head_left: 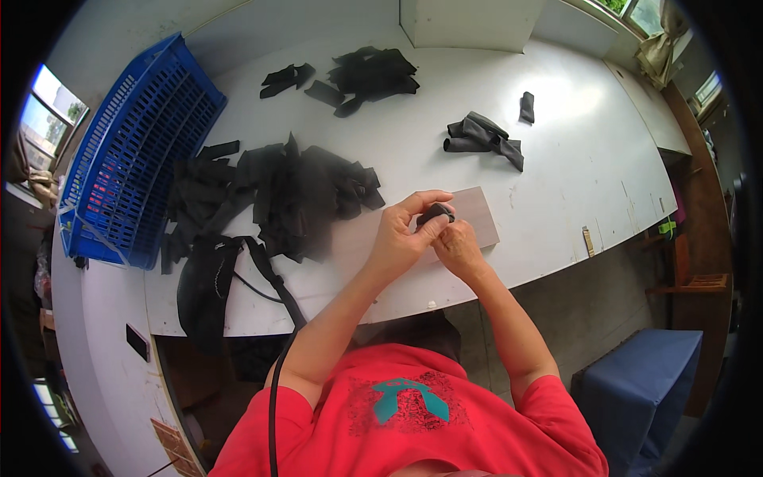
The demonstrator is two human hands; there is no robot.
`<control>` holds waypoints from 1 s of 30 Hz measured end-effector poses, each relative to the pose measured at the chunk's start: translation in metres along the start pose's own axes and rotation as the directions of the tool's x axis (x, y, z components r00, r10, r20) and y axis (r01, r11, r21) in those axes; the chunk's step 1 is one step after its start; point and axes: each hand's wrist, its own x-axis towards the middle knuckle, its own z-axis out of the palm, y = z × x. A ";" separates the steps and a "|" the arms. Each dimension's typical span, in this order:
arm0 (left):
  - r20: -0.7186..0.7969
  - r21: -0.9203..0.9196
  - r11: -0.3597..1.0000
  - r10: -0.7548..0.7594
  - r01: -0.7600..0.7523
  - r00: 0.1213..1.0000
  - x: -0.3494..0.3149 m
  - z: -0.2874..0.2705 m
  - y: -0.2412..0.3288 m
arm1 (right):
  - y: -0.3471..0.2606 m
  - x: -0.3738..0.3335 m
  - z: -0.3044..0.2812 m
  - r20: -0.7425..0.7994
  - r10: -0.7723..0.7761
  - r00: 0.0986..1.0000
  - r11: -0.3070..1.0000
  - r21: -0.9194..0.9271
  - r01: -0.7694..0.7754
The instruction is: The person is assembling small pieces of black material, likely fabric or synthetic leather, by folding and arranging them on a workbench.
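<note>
Both my hands meet over a flat wooden board (474, 208) near the front of the white table. My left hand (403, 232) is curled round a small black fabric piece (434, 213), thumb pressed on it. At the right end of that piece, my right hand (459, 242) is closed with its fingertips pinched against it. Its fingers partly hide what they grip. To the left lies a large heap of black fabric pieces (290, 195). A smaller group of rolled black pieces (485, 139) rests beyond my hands, with a single black piece (527, 108) farther right.
A blue plastic basket (143, 151) stands tilted at the far left. Another black pile (373, 73) lies at the back. A black bag (205, 278) with a strap hangs over the front edge, near a phone (137, 342). A blue cloth-covered box (636, 389) stands lower right.
</note>
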 end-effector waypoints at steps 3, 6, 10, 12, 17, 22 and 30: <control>-0.017 -0.252 0.967 -0.031 0.026 0.999 -0.001 -0.006 0.000 | -0.024 0.007 -0.015 0.054 0.056 0.997 0.989 -0.138 -0.049; -0.062 -0.376 0.927 -0.034 0.008 0.998 0.000 -0.008 0.002 | -0.028 0.011 -0.021 0.051 0.069 0.996 0.992 -0.113 -0.063; -0.182 -0.464 0.883 -0.015 -0.072 0.983 -0.001 -0.017 0.000 | -0.030 0.013 -0.023 0.066 0.007 0.998 0.987 -0.158 0.003; -0.218 -0.443 0.891 -0.003 -0.096 0.976 -0.005 -0.019 -0.008 | -0.026 0.009 -0.016 0.064 -0.003 0.998 0.982 -0.189 0.016; -0.229 -0.436 0.894 0.008 -0.109 0.973 -0.007 -0.016 -0.011 | -0.025 0.009 -0.010 0.053 0.039 0.998 0.989 -0.148 -0.031; -0.265 -0.539 0.832 -0.022 -0.129 0.964 -0.007 -0.015 -0.001 | -0.038 0.013 -0.028 0.048 0.037 0.998 0.972 -0.235 -0.025; -0.303 -0.509 0.856 -0.079 -0.091 0.950 -0.011 -0.012 -0.014 | -0.018 0.010 -0.003 -0.043 -0.036 0.998 0.985 -0.172 0.029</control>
